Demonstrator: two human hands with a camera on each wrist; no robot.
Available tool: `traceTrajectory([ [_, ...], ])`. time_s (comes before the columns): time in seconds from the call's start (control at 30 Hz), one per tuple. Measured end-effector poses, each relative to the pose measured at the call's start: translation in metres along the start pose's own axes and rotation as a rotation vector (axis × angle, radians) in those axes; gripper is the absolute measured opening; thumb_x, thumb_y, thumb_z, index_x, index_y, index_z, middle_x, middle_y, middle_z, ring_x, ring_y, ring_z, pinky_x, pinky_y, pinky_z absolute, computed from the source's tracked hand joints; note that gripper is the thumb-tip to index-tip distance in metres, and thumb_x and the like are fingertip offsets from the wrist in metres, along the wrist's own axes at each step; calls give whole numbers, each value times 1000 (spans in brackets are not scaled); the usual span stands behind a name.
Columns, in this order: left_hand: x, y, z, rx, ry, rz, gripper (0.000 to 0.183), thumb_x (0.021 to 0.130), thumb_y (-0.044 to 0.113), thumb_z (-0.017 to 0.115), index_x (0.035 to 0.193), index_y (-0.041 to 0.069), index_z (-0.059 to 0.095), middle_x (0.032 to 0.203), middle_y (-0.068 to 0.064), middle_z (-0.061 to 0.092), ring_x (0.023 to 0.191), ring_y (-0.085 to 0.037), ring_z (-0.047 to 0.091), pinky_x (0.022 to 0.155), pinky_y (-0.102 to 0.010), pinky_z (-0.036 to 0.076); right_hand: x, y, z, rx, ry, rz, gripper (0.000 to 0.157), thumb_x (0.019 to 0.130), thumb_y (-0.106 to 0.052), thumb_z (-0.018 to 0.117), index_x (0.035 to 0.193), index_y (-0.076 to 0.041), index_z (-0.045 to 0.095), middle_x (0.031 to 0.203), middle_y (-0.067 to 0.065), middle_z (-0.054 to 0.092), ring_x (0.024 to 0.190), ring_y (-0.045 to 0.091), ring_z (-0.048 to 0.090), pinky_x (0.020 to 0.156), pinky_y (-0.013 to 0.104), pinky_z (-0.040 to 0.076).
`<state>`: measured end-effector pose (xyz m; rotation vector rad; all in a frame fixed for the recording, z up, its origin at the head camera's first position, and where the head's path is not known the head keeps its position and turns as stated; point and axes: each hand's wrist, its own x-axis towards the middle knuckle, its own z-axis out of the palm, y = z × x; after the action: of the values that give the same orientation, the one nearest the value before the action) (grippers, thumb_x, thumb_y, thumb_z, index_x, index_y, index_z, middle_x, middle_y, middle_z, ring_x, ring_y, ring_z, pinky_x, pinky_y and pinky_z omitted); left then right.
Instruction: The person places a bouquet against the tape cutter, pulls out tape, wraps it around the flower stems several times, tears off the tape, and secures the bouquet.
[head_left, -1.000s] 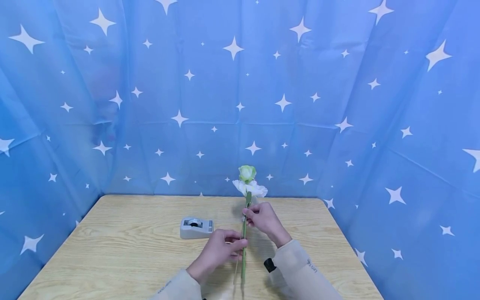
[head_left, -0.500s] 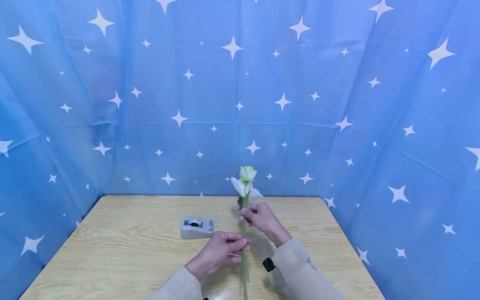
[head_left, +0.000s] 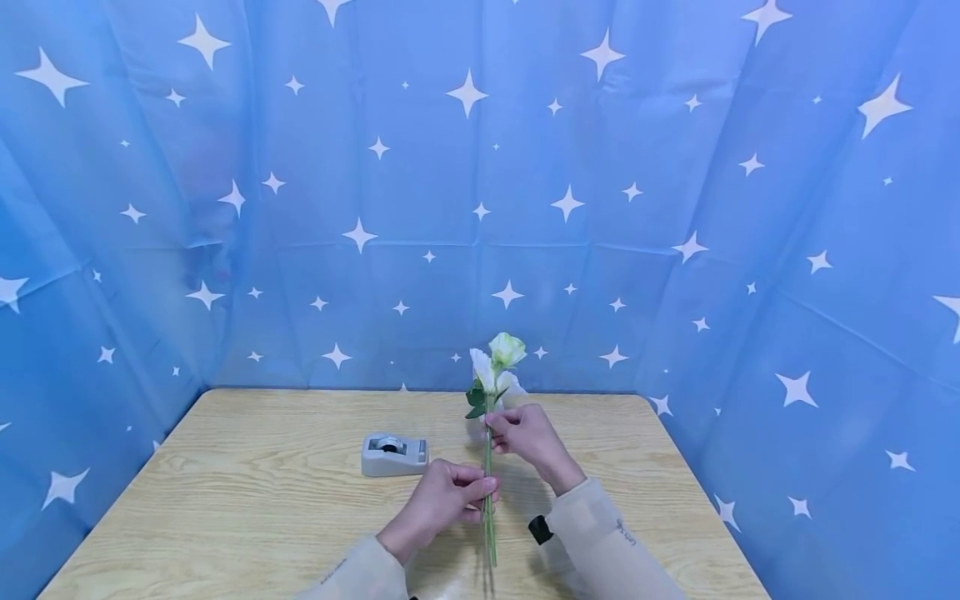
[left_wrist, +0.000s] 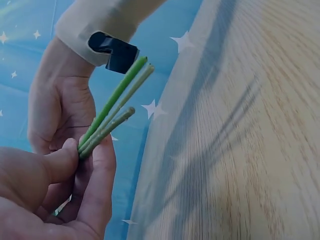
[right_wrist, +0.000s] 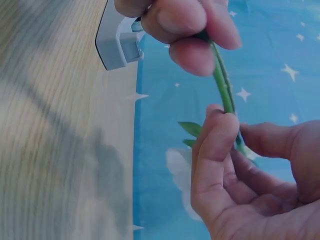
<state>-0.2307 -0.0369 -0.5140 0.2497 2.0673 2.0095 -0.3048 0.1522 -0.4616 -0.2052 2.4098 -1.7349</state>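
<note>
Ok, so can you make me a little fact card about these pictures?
Left hand: pinches the green stems, lower down
Right hand: pinches the stems just below the flowers
Flowers: pale green one on top, white petals lower
Stem ends visible: three
Tape dispenser: grey, on the wood-grain table, beyond the left hand
Curtain: blue, white stars

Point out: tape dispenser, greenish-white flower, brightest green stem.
Tape dispenser (head_left: 394, 463), head view: side of its grey body.
Greenish-white flower (head_left: 507, 350), head view: middle of its petals.
Brightest green stem (left_wrist: 113, 101), left wrist view: partway along its length.
</note>
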Motion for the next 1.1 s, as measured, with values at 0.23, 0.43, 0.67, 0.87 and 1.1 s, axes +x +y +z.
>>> traceTrajectory([
  [0.23,-3,3,5,116,63,67,21,112,13,81,111,-7,89,96,-18,89,77,-7,78,72,-33,74,-2,-3,1,-89,83,-33,27,116,-20,76,107,2,89,91,19,84,77,22,83,79,41,75],
  [0.43,-4,4,7,283,104,155,20,110,14,83,99,-1,90,83,-8,86,67,-12,79,61,-30,69,-1,-3,7,-197,130,-69,23,113,-19,81,104,1,90,86,17,85,77,31,86,77,46,76],
  [0.67,-4,4,9,418,140,201,16,108,14,85,98,4,92,74,0,84,61,-18,79,49,-18,53,0,-4,13,-265,145,-104,17,108,-14,85,99,0,88,79,8,83,78,36,87,64,31,68],
  [0.87,-5,1,11,492,162,252,22,107,12,86,86,8,91,64,4,79,53,-3,69,47,-17,45,0,0,14,-248,125,-89,17,107,-13,86,97,1,86,83,10,84,74,31,86,70,39,74],
  [1.1,-6,0,13,463,163,238,19,107,13,86,89,7,91,67,3,81,55,-14,76,47,-18,47,3,3,12,-186,88,-38,15,108,-10,83,97,0,87,95,14,84,74,22,83,81,48,76],
])
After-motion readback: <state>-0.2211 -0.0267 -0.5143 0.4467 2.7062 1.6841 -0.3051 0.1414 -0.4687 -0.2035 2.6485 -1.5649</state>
